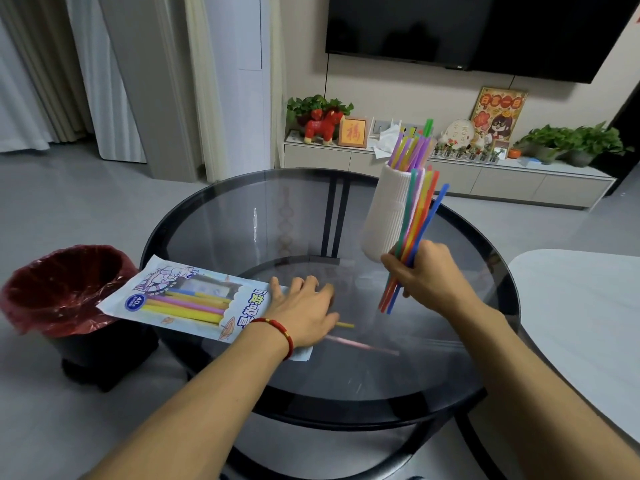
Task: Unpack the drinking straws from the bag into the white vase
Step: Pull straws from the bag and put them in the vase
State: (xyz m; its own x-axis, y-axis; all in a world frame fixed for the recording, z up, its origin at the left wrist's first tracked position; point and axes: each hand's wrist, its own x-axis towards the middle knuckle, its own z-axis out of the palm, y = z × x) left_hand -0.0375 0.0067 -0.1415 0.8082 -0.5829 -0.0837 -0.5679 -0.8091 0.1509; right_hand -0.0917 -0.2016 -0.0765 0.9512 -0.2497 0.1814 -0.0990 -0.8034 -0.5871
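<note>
A white ribbed vase (388, 209) stands on the round glass table (242, 216) with several coloured straws (414, 143) sticking out of its top. My right hand (427, 271) grips a bunch of coloured straws (417, 220) upright, just in front of the vase. The printed straw bag (187, 303) lies flat at the table's left edge, with a few straws still visible inside. My left hand (304, 310) rests on the bag's right end, fingers spread. A yellow straw (344, 324) and a pink straw (363, 345) lie on the glass by that hand.
A bin with a red liner (65, 289) stands on the floor left of the table. A white table edge (581, 327) is at the right. A TV cabinet (450, 174) with plants and ornaments lines the far wall.
</note>
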